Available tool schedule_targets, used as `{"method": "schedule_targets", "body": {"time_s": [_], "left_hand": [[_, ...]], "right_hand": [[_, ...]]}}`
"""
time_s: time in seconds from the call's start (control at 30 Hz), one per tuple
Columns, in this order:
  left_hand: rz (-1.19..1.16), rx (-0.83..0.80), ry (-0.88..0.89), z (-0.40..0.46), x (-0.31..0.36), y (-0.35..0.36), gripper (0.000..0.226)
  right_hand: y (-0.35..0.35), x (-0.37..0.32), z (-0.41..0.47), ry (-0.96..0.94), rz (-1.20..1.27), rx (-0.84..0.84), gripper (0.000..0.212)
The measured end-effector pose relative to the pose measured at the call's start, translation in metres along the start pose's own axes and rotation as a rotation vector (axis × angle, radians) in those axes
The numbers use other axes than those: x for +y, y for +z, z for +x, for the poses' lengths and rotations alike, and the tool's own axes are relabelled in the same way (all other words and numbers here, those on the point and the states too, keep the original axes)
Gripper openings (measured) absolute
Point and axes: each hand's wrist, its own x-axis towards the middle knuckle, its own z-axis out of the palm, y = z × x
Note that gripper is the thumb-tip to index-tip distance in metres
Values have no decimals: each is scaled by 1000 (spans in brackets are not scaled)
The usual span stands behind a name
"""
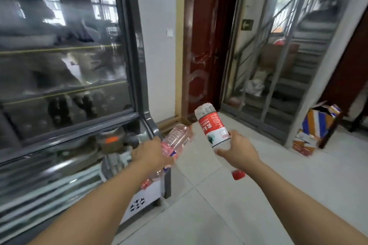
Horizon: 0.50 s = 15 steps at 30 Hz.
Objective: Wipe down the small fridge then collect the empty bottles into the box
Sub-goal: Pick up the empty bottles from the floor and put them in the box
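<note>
My left hand (150, 152) grips a clear bottle with a pink label (178, 139), its red cap pointing down toward me. My right hand (237, 150) holds a clear bottle with a red and white label (212, 124), base up and red cap (238, 174) below my wrist. Both bottles look empty. The glass-fronted fridge (65, 65) fills the left side, its lower corner close to my left hand. A cardboard box (316, 123) with blue and orange print stands on the floor at the right, open flaps up.
A dark red door (205, 45) stands ahead, with a metal grille and a staircase (288, 55) to its right. Light floor tiles (258, 195) stretch between me and the box. Flat cartons (303, 145) lie at the box's foot.
</note>
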Motion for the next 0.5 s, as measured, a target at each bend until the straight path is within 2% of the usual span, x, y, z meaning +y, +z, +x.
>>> {"method": "schedule_targets", "body": {"time_s": [0.13,0.5], "left_hand": [[-6,-16,50,58,70,19,60],[-38,34,-3,214,244,54,61]], "right_hand": [[-23,52,61,23,5,31,58],[-91,175,261,6,-38,10,63]]}}
